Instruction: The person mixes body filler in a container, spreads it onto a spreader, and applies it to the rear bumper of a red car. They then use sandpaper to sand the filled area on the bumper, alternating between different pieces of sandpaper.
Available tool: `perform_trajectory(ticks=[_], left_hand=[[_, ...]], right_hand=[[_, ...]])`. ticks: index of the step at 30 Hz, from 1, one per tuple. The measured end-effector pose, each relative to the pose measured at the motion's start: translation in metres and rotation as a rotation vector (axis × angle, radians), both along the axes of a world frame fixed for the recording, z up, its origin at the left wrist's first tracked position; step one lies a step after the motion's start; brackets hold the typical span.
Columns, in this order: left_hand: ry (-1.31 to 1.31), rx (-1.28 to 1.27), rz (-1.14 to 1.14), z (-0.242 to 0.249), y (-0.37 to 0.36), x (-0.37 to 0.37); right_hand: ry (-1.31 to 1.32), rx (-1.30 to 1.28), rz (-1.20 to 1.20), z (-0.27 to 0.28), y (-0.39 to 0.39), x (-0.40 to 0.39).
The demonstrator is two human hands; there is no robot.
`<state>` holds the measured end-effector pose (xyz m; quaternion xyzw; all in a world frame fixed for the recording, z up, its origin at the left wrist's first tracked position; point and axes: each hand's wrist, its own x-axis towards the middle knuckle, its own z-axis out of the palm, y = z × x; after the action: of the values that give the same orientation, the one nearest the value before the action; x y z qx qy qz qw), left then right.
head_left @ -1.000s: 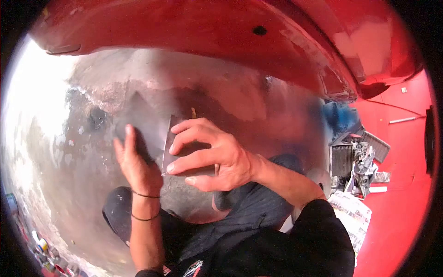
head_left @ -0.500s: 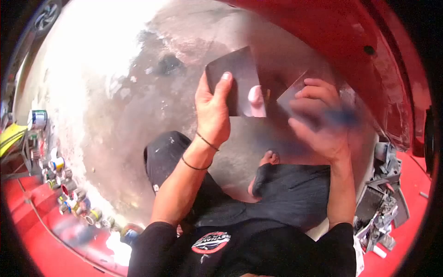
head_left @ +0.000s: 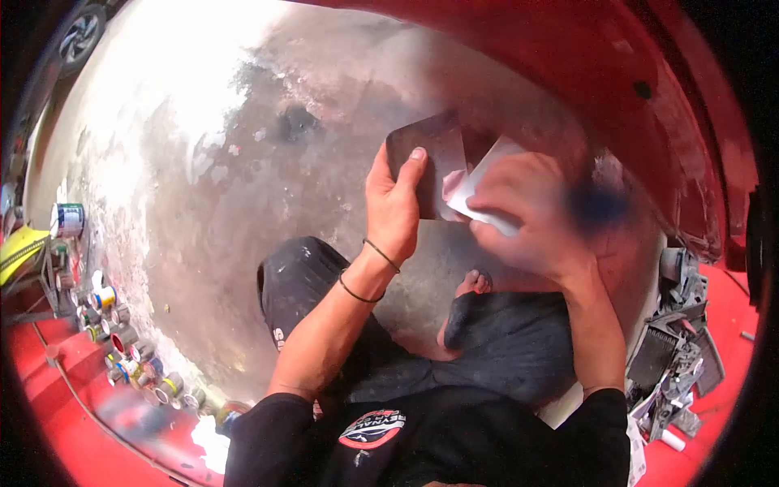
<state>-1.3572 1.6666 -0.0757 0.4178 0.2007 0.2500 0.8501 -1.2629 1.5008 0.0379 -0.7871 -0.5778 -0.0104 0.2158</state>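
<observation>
My left hand (head_left: 394, 199) grips a dark flat mixing board (head_left: 428, 140), its thumb pressed on the top face. A lump of pink body filler (head_left: 451, 185) sits at the board's right side. Closed round a thin, pale, flat spreader (head_left: 490, 166), my right hand (head_left: 531, 215) is partly smeared by motion. The spreader's lower left edge reaches the filler; whether it presses on the board beneath cannot be made out.
A red car body panel (head_left: 584, 57) curves over the upper right. Several paint cans (head_left: 122, 337) line the floor's left edge. Grey scrap parts (head_left: 673, 341) are piled at the right. My bent knee (head_left: 300, 276) and a bare foot (head_left: 473, 284) are below the hands.
My right hand has moved left with the spreader, bringing it from beside the board to the filler. The board and my left hand have shifted slightly right and down.
</observation>
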Motion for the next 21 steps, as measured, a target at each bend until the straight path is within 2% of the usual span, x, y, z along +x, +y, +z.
perform_trajectory(ticks=[2, 5, 6, 8, 9, 11, 12, 14, 16, 20, 21], left_hand=[[0.005, -0.057, 0.023, -0.002, -0.001, 0.003], [0.042, 0.08, 0.048, -0.001, 0.001, -0.001], [0.032, -0.048, 0.033, -0.005, 0.002, 0.0], [0.044, -0.158, 0.055, -0.001, 0.006, 0.002], [0.013, -0.139, 0.07, 0.005, 0.01, 0.001], [-0.013, -0.46, -0.006, 0.014, 0.012, -0.006], [-0.066, -0.578, -0.065, 0.013, 0.014, -0.006], [-0.072, -0.624, -0.122, 0.008, 0.018, -0.008], [-0.078, -0.589, -0.113, 0.005, 0.021, -0.009], [-0.069, -0.556, -0.071, 0.008, 0.026, -0.01], [-0.035, -0.376, -0.054, 0.01, 0.027, -0.009]], right_hand=[[0.004, 0.062, 0.001, 0.001, 0.003, 0.0], [0.114, 0.017, -0.024, -0.008, 0.005, -0.005], [0.081, 0.041, -0.007, -0.002, 0.005, -0.007], [0.181, 0.049, 0.05, 0.011, 0.004, -0.011], [0.278, 0.095, 0.059, 0.014, 0.008, -0.016], [0.501, 0.136, 0.055, 0.012, 0.009, -0.028], [0.492, 0.145, 0.062, 0.009, 0.009, -0.028], [0.465, 0.101, 0.031, -0.001, 0.009, -0.024], [0.457, 0.082, 0.029, -0.005, 0.004, -0.012], [0.282, 0.038, -0.072, -0.003, -0.013, 0.011], [0.247, 0.048, -0.115, 0.0, -0.016, 0.012]])
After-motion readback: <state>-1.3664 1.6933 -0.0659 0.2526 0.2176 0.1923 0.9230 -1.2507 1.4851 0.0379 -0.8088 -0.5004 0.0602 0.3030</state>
